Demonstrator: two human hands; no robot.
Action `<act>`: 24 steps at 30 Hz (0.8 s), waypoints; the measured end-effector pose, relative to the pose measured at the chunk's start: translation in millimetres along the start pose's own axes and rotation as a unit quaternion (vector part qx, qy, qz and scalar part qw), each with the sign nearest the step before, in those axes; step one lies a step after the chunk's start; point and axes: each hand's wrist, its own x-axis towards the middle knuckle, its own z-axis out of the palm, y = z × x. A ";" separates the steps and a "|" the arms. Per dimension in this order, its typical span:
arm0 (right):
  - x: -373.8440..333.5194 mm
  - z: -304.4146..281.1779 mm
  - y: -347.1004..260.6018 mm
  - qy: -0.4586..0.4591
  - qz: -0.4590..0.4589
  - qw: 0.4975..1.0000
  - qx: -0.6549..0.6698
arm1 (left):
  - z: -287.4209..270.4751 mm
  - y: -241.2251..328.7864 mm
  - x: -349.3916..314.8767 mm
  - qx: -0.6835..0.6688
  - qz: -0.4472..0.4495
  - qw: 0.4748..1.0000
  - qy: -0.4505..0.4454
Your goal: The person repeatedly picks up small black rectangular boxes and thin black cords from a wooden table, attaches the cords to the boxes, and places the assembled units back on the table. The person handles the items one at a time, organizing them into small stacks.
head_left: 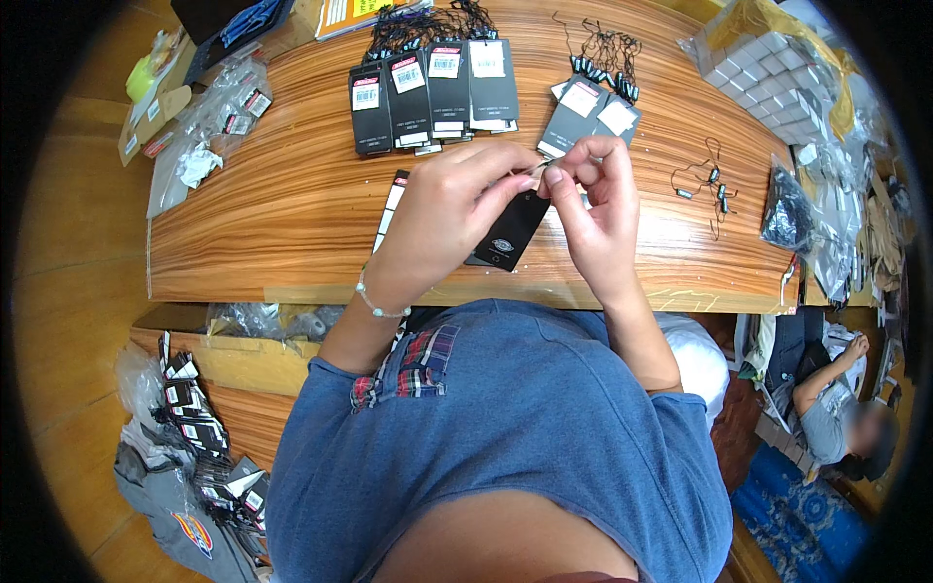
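Observation:
My left hand (452,199) and my right hand (598,209) meet over the table, fingers pinched together. Between their fingertips is a thin dark string (546,163), partly hidden by the fingers. Just below hangs or lies a black hang tag (510,233) with a small pale logo; I cannot tell whether it touches the table. Partly covered by my left hand, a white-and-black tag strip (392,209) lies on the table. Farther off, stacks of black hang tags (408,102) with white stickers fan out, their strings bunched behind them. A smaller strung stack (583,117) sits right of these.
Loose black strings (714,189) lie at the right, beside a bag of black strings (785,206). Small white boxes (763,73) fill the far right corner. Plastic bags (228,107) and cardboard lie at the left. More tags (194,413) pile up at lower left. Another person (831,418) is at the right.

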 end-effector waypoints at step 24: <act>10.8 -18.1 5.4 -0.095 0.204 0.957 0.181 | 3.6 -16.7 7.2 0.243 0.266 0.931 0.060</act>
